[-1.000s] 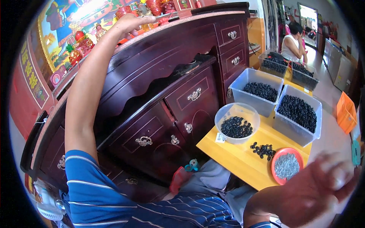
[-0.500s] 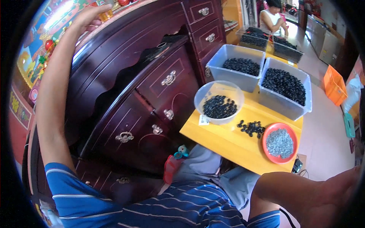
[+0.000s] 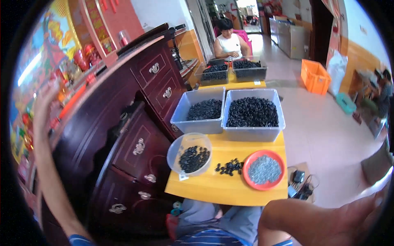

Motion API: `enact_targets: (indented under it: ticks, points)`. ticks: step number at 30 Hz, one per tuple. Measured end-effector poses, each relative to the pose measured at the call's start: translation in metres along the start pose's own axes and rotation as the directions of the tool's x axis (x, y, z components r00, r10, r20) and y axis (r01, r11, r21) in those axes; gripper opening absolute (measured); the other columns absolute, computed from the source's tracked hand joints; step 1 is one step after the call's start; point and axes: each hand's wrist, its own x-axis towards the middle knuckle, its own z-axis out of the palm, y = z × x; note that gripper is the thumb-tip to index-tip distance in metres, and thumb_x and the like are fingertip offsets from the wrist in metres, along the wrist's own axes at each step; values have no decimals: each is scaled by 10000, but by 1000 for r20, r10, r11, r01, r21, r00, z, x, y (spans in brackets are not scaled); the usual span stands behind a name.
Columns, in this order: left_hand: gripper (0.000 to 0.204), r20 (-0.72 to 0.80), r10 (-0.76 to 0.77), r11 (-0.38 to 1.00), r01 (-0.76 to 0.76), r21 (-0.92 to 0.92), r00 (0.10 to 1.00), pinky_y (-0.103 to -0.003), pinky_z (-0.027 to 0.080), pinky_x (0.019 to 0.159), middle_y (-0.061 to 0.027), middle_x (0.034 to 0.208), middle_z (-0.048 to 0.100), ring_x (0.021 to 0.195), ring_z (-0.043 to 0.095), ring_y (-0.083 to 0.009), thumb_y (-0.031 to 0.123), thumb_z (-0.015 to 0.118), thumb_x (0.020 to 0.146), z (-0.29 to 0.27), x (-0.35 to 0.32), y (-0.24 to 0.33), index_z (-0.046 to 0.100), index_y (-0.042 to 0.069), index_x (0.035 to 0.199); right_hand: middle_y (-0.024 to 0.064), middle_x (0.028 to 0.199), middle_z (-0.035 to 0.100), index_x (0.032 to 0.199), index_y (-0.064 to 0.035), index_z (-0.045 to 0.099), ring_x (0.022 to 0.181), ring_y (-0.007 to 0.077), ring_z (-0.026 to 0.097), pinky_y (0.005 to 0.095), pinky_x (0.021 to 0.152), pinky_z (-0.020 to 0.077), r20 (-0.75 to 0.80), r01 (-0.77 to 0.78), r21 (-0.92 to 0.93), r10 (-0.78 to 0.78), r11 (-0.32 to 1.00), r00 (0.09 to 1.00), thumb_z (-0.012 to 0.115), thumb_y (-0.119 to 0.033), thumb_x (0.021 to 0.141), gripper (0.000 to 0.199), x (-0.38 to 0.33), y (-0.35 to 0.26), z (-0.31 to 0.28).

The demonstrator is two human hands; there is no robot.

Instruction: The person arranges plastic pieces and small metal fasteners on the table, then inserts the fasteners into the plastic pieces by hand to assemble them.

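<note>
Left hand (image 3: pixel 45 102): raised by the cabinet (image 3: pixel 123 135), fingers spread, empty.
Right hand (image 3: pixel 361 213): open, holding nothing.
Table (image 3: pixel 221 188): bowl (image 3: pixel 189 153) part-filled; small black pieces (image 3: pixel 230 166) loose, unsorted.

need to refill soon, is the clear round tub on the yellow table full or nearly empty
Nearly empty: the clear tub stands upright on the yellow table, with dark pieces covering only its bottom.

Left hand (image 3: pixel 43 100) raised, open, above the dark wooden cabinet (image 3: pixel 123 135). Right hand (image 3: pixel 361 213) spread low at right, holding nothing. Yellow bench (image 3: pixel 230 186) carries a clear bowl (image 3: pixel 189 153) of black pieces, a loose black pile (image 3: pixel 230 167), and a red dish (image 3: pixel 264 169) of grey bits.
</note>
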Motion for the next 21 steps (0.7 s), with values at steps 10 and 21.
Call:
enact_targets:
  ticks: [10, 21]
  points:
    - [580, 317, 125, 958, -31, -286, 940, -349, 481, 1015, -114, 1241, 640, 1179, 603, -181, 276, 737, 907, 52, -78, 17, 521, -12, 1362, 38, 912, 467, 1032, -86, 557, 826, 173, 438, 371, 763, 365, -284, -92, -163, 42, 982, 958, 614, -328, 940, 265, -54, -72, -56]
    - [668, 387, 146, 905, 35, -423, 911, -399, 486, 1005, -169, 1182, 633, 1104, 617, -278, 264, 776, 798, 108, -167, -10, 488, -40, 1319, 36, 902, 469, 1020, -90, 556, 823, 171, 437, 371, 759, 364, -409, -251, -231, 140, 940, 902, 610, -322, 943, 250, -101, -105, -95]
